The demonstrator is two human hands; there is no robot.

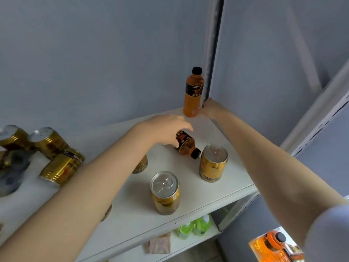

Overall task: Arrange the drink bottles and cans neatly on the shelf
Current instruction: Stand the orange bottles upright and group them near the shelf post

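An orange drink bottle (193, 91) with a black cap stands upright in the back right corner of the white shelf (217, 190). My right hand (210, 108) wraps its base. A second orange bottle (187, 144) lies on its side in mid-shelf, cap toward me, and my left hand (166, 129) grips its far end. Two gold cans stand upright near the front: one (165, 192) in the middle, one (213, 162) to the right. A third gold can (140, 165) shows partly under my left forearm.
Three gold cans (62, 167) lie tipped at the shelf's left, beside a dark blurred object (11, 173). A grey upright post (212, 53) rises in the back corner. Green bottles (194, 226) sit on the shelf below. More orange bottles (273, 246) show bottom right.
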